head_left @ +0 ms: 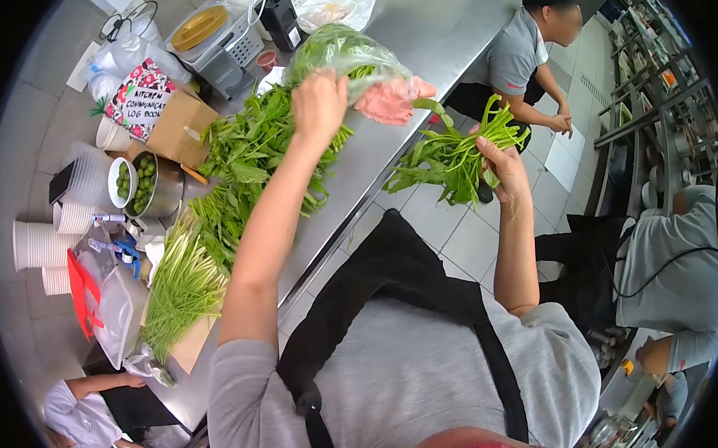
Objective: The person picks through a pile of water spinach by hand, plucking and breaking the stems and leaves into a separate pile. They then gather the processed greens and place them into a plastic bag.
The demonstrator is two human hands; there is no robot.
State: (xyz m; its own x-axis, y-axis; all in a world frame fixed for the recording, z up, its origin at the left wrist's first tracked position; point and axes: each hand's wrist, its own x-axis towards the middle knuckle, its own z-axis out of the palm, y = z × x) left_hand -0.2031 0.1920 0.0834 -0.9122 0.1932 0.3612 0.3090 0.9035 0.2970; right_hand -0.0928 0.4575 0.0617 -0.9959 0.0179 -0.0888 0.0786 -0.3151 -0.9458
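A bunch of leafy greens (444,160) is gripped by its stems in my right hand (502,166), held out past the counter's edge. My left hand (319,102) is closed at the near side of a clear plastic bag (352,54) with greens inside; whatever its fingers hold is too small to make out. Under and beside my left forearm lies a large pile of leafy greens (251,144). A pink cloth (394,99) rests next to the bag. Thin green stalks (181,284) lie further left on the counter.
The steel counter (438,20) also bears a pot of green fruits (143,185), a cardboard box (180,128), a log book (141,101), stacked cups (43,242) and a grey scale (228,69). Co-workers stand beyond the counter's edge (504,57), at right (669,266) and lower left (83,416).
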